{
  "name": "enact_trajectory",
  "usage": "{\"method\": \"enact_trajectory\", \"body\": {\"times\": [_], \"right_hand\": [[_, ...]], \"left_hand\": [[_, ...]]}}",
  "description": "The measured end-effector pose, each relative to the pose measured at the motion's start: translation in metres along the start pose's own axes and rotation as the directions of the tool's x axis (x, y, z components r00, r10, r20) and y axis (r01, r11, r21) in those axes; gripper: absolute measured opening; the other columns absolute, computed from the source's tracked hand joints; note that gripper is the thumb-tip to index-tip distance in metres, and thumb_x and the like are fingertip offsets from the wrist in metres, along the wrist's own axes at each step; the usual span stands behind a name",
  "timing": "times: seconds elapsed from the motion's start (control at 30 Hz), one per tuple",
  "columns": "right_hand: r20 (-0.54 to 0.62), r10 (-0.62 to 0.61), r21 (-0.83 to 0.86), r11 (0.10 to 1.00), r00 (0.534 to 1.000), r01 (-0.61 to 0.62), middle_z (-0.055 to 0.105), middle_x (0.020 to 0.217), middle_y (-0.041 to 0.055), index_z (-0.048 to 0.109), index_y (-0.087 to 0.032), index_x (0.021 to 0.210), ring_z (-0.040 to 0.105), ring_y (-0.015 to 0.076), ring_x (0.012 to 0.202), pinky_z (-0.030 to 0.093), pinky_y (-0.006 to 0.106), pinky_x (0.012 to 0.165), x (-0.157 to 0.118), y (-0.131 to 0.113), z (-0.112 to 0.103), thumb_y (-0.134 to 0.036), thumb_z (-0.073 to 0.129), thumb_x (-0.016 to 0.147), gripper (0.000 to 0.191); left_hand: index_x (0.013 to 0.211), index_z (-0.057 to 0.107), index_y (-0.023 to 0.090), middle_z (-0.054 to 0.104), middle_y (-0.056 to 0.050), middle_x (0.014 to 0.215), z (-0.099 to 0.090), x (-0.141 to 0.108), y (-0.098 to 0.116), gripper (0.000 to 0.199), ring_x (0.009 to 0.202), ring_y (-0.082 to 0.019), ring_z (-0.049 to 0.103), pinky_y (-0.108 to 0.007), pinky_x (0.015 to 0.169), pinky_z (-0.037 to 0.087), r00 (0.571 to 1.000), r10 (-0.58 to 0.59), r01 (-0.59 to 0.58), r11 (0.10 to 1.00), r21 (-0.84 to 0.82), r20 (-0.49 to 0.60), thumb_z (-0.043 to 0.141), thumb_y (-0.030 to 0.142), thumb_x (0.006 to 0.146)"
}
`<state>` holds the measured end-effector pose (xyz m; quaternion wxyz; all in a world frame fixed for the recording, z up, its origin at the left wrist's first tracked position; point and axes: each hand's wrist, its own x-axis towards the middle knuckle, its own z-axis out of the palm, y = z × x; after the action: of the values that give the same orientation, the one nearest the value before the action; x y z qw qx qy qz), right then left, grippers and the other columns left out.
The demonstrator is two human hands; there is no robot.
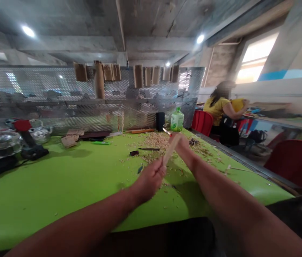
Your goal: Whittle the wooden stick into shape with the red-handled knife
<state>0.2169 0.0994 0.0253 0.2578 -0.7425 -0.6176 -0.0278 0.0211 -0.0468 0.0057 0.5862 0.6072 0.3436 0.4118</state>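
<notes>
The left hand and right hand, fingers closed, grip a thin pale wooden strip steadily between them.

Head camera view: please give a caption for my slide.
Left hand and right hand hold a wooden strip over shavings.

Left hand and right hand are bare, above dark clothing.
</notes>
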Motion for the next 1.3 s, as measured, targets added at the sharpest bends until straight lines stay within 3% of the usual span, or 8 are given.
{"method": "enact_trajectory", "body": {"times": [0.07,0.13,0.27,0.47,0.57,0.7,0.9,1.3], "right_hand": [[0.013,0.129,0.02,0.991,0.992,-0.13,0.073,0.109,0.0164,0.074,-0.016,0.113,0.069,0.0303,0.101,0.048,0.032,0.077,0.011,0.017,-0.004,-0.025,0.047,0.092,0.036],[-0.007,0.173,0.036,0.984,0.985,-0.173,0.073,0.109,0.018,0.074,-0.015,0.113,0.069,0.0303,0.099,0.047,0.032,0.076,0.015,0.023,-0.005,-0.028,0.045,0.093,0.038],[-0.066,0.007,0.047,0.999,0.998,-0.004,0.074,0.1,0.015,0.075,-0.017,0.108,0.068,0.0254,0.092,0.043,0.028,0.072,0.0,-0.001,0.0,-0.031,0.047,0.093,0.035],[-0.046,-0.2,0.04,0.979,0.979,0.202,0.074,0.09,0.0076,0.075,-0.022,0.1,0.064,0.0207,0.079,0.035,0.027,0.063,-0.03,-0.034,0.007,-0.026,0.051,0.085,0.029],[-0.04,-0.263,0.011,0.965,0.964,0.263,0.074,0.086,0.0072,0.075,-0.022,0.098,0.062,0.0189,0.074,0.032,0.027,0.061,-0.036,-0.036,0.008,-0.027,0.051,0.085,0.028],[-0.049,-0.299,-0.027,0.954,0.953,0.298,0.074,0.086,0.0075,0.075,-0.022,0.099,0.062,0.0192,0.074,0.032,0.027,0.061,-0.042,-0.038,0.006,-0.029,0.05,0.087,0.029],[0.008,-0.329,-0.109,0.938,0.944,0.328,0.075,0.091,0.0096,0.075,-0.023,0.098,0.066,0.0207,0.081,0.036,0.027,0.067,-0.048,-0.046,0.001,-0.03,0.045,0.092,0.031],[0.022,-0.337,-0.135,0.932,0.941,0.337,0.075,0.097,0.0139,0.074,-0.02,0.103,0.069,0.0244,0.094,0.045,0.028,0.077,-0.036,-0.046,0.005,-0.029,0.045,0.094,0.032]], "left_hand": [[0.114,0.055,0.018,0.043,0.007,0.065,0.001,0.0,-0.001,0.029,0.044,-0.005,0.033,-0.018,0.039,0.029,0.998,0.024,-0.022,0.999,-0.046,0.05,0.054,0.039,0.095],[0.103,0.053,0.018,0.041,0.008,0.063,-0.006,0.007,-0.003,0.022,0.041,-0.005,0.029,-0.018,0.036,0.028,0.999,0.052,-0.053,0.993,-0.107,-0.014,0.05,0.039,0.096],[0.081,0.047,0.019,0.04,0.007,0.063,-0.027,0.029,-0.007,0.023,0.039,-0.004,0.03,-0.017,0.034,0.03,0.988,0.122,-0.134,0.982,-0.134,-0.097,0.048,0.037,0.095],[0.114,0.052,0.02,0.056,0.002,0.087,-0.036,0.038,-0.01,0.024,0.045,-0.004,0.042,-0.017,0.038,0.04,0.982,0.135,-0.157,0.971,-0.178,-0.132,0.05,0.033,0.094],[0.108,0.053,0.019,0.055,0.001,0.087,-0.035,0.038,-0.009,0.022,0.047,-0.005,0.046,-0.018,0.038,0.042,0.984,0.127,-0.149,0.971,-0.187,-0.126,0.051,0.033,0.092],[0.097,0.051,0.018,0.053,0.002,0.084,-0.034,0.036,-0.005,0.015,0.046,-0.005,0.045,-0.019,0.037,0.044,0.985,0.09,-0.117,0.975,-0.189,-0.145,0.053,0.03,0.087],[0.093,0.046,0.022,0.042,0.007,0.069,-0.034,0.032,0.0,0.009,0.039,-0.003,0.029,-0.014,0.031,0.024,0.981,0.023,-0.038,0.997,-0.07,-0.191,0.048,0.03,0.092],[0.086,0.04,0.024,0.036,0.009,0.062,-0.024,0.024,-0.003,0.014,0.039,-0.005,0.028,-0.015,0.034,0.023,0.957,0.009,0.036,0.988,0.15,-0.291,0.046,0.031,0.096]]}}
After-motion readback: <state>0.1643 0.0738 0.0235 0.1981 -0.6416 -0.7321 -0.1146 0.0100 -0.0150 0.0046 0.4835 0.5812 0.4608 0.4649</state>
